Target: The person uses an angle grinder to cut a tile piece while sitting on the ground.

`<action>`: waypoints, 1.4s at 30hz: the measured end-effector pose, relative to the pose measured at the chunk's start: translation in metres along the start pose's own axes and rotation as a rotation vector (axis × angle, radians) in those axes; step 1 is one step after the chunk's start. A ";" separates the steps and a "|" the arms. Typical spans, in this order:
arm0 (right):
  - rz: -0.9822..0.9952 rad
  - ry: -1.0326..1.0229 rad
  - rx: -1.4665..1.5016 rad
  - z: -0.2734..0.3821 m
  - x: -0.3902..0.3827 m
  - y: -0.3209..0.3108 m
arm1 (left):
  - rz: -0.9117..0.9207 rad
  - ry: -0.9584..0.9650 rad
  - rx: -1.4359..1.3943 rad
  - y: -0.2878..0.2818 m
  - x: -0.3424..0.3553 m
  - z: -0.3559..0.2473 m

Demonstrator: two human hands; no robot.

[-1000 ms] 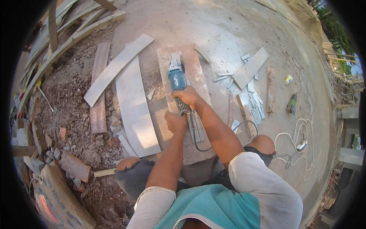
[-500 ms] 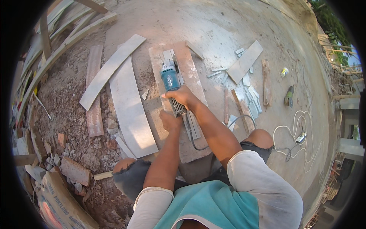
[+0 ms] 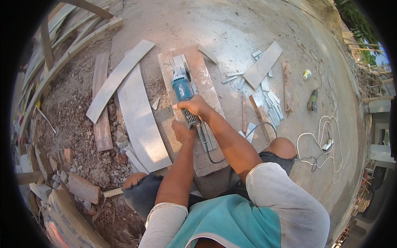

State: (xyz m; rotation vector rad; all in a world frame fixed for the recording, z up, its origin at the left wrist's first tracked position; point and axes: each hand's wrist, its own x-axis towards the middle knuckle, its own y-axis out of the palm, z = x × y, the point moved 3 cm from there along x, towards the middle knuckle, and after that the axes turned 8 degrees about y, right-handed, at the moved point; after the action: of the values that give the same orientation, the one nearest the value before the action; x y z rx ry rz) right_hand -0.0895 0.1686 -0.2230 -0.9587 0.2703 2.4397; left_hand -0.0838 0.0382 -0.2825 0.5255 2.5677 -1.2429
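Observation:
My right hand (image 3: 196, 106) is wrapped over the body of a teal angle grinder (image 3: 182, 87). The grinder's disc, at the far end, is over narrow light-grey tile strips (image 3: 209, 138) laid lengthwise on a dusty reddish board (image 3: 203, 74). Close beside the grinder's rear end, my left hand (image 3: 182, 131) has its fingers bent. What those fingers hold, if anything, is hidden. A dark power cord (image 3: 210, 157) leaves the tool's rear and loops right past my right forearm. The board lies lengthwise between my knees.
Long grey panels (image 3: 138, 111) lie on the left, beside rubble. Cut tile strips (image 3: 273, 108) and a wide offcut (image 3: 263, 65) are on the right. Farther right are a second grinder (image 3: 313, 101), a small tub (image 3: 307, 74) and a coiled white extension cord (image 3: 319, 138). A paper sack (image 3: 70, 219) stands lower left.
The view has shifted slightly, so the board and grinder appear a little farther left. Both hands keep the same places on and beside the grinder.

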 end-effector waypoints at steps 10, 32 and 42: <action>0.032 0.009 0.043 0.001 -0.015 -0.001 | 0.001 -0.003 -0.006 0.001 0.003 0.001; 0.050 0.056 0.064 -0.003 -0.023 -0.002 | -0.019 -0.011 -0.015 0.007 0.008 0.008; 0.049 0.091 0.068 -0.001 -0.032 -0.003 | -0.047 -0.012 -0.033 0.006 0.008 0.007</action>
State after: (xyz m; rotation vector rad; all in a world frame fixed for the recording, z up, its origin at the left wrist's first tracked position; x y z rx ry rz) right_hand -0.0673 0.1588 -0.2017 -1.0458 0.4101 2.4176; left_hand -0.0885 0.0373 -0.2939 0.4526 2.6002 -1.2133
